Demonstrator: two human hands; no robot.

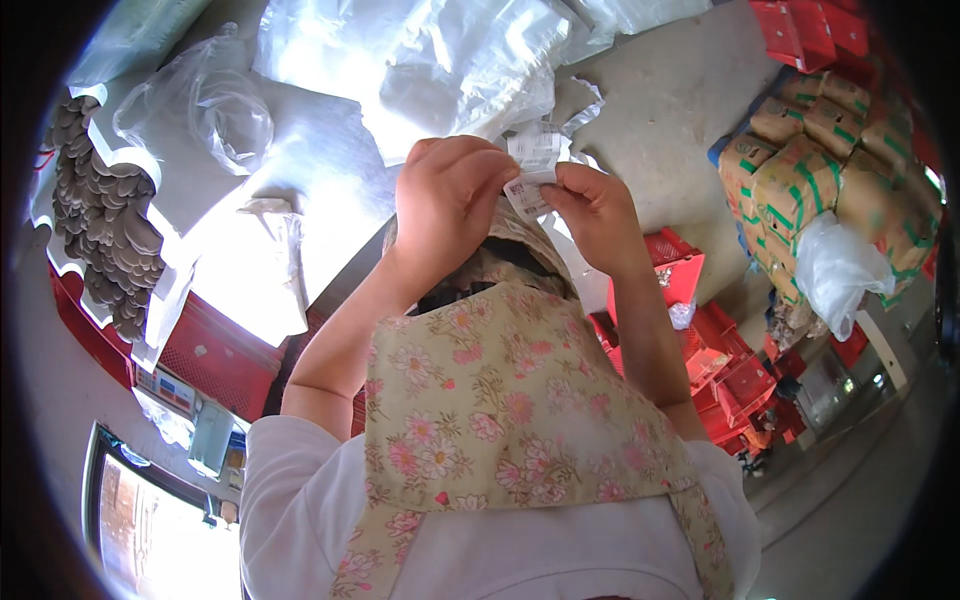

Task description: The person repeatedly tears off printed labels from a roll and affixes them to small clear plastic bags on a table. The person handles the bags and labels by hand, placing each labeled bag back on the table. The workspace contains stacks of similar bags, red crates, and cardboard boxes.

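Note:
My left hand is raised over the front of the table, fingers bent in a pinch on the edge of a small white printed label. Opposite it, my right hand pinches the label's other side between thumb and finger. Just beyond lies another white printed label strip; I cannot tell whether the two are joined. Behind my hands, clear plastic bags are heaped on the table, shiny with glare.
Grey-brown mushrooms fill a white-lined red crate at the left, near a digital scale. A loose clear bag lies far left. Red crates stand at the right. Taped brown packages are piled beyond, with a white plastic bag against them.

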